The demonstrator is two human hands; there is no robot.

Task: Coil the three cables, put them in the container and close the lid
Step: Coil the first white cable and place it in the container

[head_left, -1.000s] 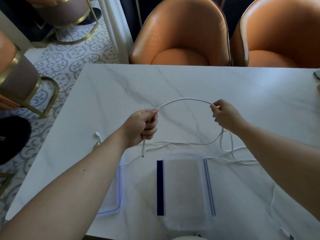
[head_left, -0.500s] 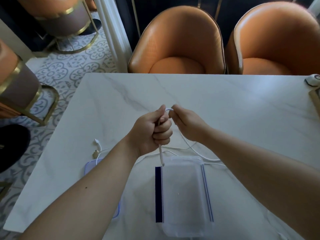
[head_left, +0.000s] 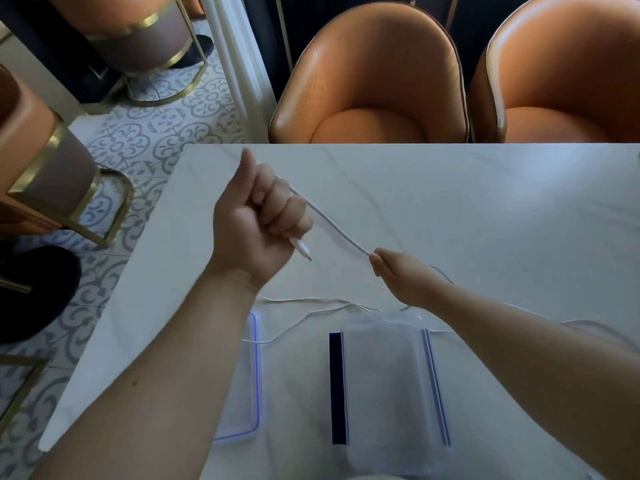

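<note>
My left hand [head_left: 258, 223] is a raised fist closed around a white cable [head_left: 332, 225], whose plug end pokes out below the fist. The cable runs taut down to my right hand [head_left: 398, 275], which pinches it between fingertips. Behind the right wrist the cable trails onto the marble table [head_left: 485, 209]. Thinner white cables [head_left: 311, 301] lie loose on the table just beyond a clear plastic container [head_left: 388, 393] with dark blue side clips, open near the front edge. Its clear lid [head_left: 247, 382] with a blue rim lies to the left, partly hidden by my left forearm.
Two orange leather chairs [head_left: 370, 88] stand against the table's far edge. Another chair with a gold frame [head_left: 52, 168] stands on the patterned tile floor to the left. The table's left edge runs diagonally close to my left forearm.
The hands, together half a second ago, have pulled apart. My left fist rose up and to the left; my right hand slid down the cable to the right, drawing it taut.
</note>
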